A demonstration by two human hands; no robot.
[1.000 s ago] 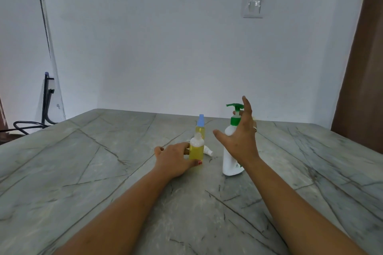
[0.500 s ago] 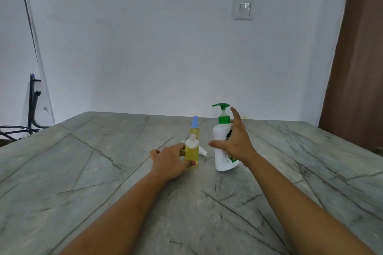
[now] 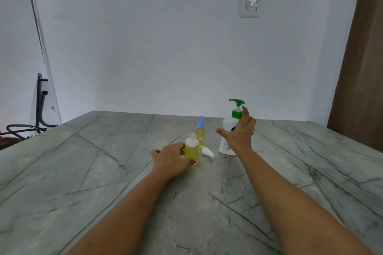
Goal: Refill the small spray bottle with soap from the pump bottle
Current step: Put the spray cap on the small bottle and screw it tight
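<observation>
Since a moment ago the right hand (image 3: 238,135) has loosened to spread fingers against the pump bottle (image 3: 228,145), while the left hand (image 3: 172,160) grips the uncapped spray bottle (image 3: 191,150) just left of it; next, aim the nozzle.

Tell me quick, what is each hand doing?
Left hand: closed around the small open bottle of yellow liquid.
Right hand: open, fingers spread against the white pump bottle, not gripping.
</observation>
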